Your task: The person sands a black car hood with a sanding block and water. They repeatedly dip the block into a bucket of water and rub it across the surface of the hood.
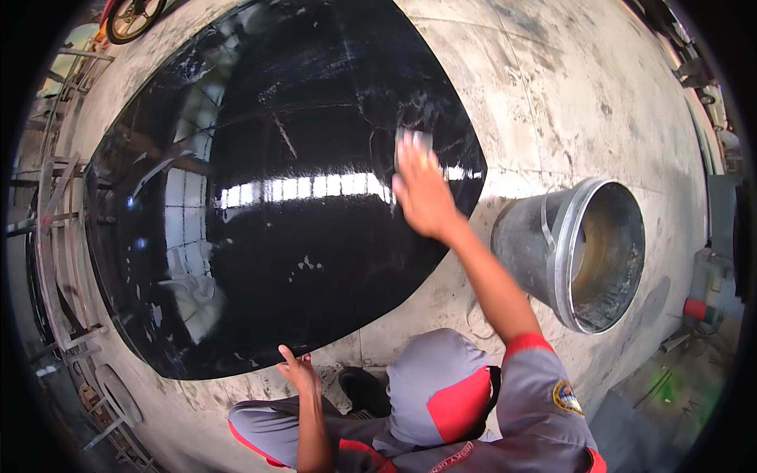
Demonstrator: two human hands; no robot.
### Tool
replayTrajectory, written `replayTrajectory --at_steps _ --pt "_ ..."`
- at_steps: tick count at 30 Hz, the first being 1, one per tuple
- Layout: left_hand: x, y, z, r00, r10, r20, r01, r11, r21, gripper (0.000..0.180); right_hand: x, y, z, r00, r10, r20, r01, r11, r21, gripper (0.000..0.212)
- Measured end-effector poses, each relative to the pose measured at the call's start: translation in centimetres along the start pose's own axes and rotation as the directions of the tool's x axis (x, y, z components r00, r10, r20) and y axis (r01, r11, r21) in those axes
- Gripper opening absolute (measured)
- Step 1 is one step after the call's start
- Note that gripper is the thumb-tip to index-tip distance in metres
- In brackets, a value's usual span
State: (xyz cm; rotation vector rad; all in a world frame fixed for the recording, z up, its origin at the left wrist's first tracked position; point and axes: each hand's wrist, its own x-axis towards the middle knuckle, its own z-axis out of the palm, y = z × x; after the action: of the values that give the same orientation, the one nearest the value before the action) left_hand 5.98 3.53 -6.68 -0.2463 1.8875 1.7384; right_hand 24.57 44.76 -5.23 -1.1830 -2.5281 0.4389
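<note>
Rubbing, seemingly: right hand [426,197] gripping pad [423,139] on panel [315,236], left hand [301,374] loose-fingered at edge; next stroke wants even pressure.

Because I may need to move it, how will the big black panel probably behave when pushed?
The black panel is likely slippery: its surface is glossy, with wet-looking patches. It is probably stiff, since its broad surface shows no sag. Its broad, sheet-like shape seems unlikely to roll.

Black panel [292,150] cut off above, grey pad [426,140] partly hidden
</note>
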Motion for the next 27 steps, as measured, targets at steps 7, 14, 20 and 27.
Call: replayTrajectory --at_steps 7,14,20,27 --pt "-0.2 0.3 1.7 0.999 0.032 -0.027 -0.033 0.998 -0.044 0.04 2.1 -0.9 -1.3 0.996 -0.09 -0.018 0.091 0.994 0.065 0.065" --pt "-0.4 0.7 0.6 0.998 0.036 -0.044 -0.037 0.999 -0.01 0.04 -3.4 -3.3 -0.9 0.985 -0.11 0.134 0.093 0.988 0.124 0.07" --pt "-0.7 0.9 1.9 1.0 0.006 -0.02 -0.006 1.0 0.012 0.041 3.5 -1.3 -1.2 0.995 -0.101 -0.01 0.102 0.992 0.076 0.07" --pt "-0.3 0.5 -0.4 0.997 -0.034 -0.062 0.036 0.999 0.024 0.044 -0.9 -4.4 -0.1 0.99 -0.105 0.094 0.092 0.987 0.134 0.071"
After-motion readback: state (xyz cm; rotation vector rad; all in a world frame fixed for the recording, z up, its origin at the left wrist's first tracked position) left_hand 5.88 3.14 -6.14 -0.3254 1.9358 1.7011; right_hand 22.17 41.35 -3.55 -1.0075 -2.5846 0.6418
